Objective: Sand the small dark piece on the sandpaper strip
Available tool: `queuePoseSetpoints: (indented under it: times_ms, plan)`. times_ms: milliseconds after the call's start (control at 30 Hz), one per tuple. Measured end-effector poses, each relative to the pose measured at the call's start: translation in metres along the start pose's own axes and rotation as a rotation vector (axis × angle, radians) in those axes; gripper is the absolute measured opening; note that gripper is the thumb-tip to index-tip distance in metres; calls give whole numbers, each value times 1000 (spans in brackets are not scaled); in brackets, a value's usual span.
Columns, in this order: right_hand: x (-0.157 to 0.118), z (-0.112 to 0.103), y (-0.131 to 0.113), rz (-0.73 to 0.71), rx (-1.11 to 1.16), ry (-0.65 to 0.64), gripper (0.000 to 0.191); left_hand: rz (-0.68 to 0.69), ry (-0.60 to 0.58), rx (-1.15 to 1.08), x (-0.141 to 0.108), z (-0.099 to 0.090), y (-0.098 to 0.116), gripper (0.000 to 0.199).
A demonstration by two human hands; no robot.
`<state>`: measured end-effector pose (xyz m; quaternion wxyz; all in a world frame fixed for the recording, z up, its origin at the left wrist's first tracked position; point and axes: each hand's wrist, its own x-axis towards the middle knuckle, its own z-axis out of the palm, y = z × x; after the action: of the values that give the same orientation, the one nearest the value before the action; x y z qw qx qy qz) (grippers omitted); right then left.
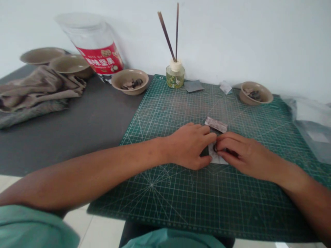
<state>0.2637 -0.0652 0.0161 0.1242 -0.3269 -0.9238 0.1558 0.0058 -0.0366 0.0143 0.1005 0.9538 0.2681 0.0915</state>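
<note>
A small whitish sheet (219, 159) lies on the green cutting mat (165, 179) between my hands. My left hand (192, 146) rests at its left side, thumb and index finger apart, their tips on or by the sheet. My right hand (240, 150) is closed in a pinch over the sheet, on a small dark piece (215, 148) that the fingers mostly hide. Just beyond my fingertips lies a greyish-brown block (216, 124) with a worn, speckled surface.
Bowls with small brown and dark pieces stand at back right (256, 93) and back left (130, 82). A reed diffuser (175, 74), a grey square sheet (193, 86) and a white scrap (226, 87) line the back. Leftward are a jar (100, 57) and cloth (41, 88); a plastic bag (314, 124) lies right.
</note>
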Motion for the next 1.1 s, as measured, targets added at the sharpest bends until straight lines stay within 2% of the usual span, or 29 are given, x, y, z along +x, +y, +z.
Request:
queuePoseSetpoints:
  times_ms: [133,400,567,767,900,1100]
  plan:
    - [3,-2,5,-16,79,18,12,13,4,3,0,0,0,31]
    - [2,-2,4,-78,63,30,15,10,12,12,-1,1,0,31]
    - [3,-1,-1,-116,115,-10,16,6,9,2,0,2,-1,31]
    - [-2,-4,2,-2,139,6,12,8,11,6,0,1,-1,30]
    - [-2,-2,1,-28,156,-32,13,11,13,9,0,2,-2,31]
    - [0,-7,5,-4,-4,39,13,-5,-19,23,0,1,-2,32]
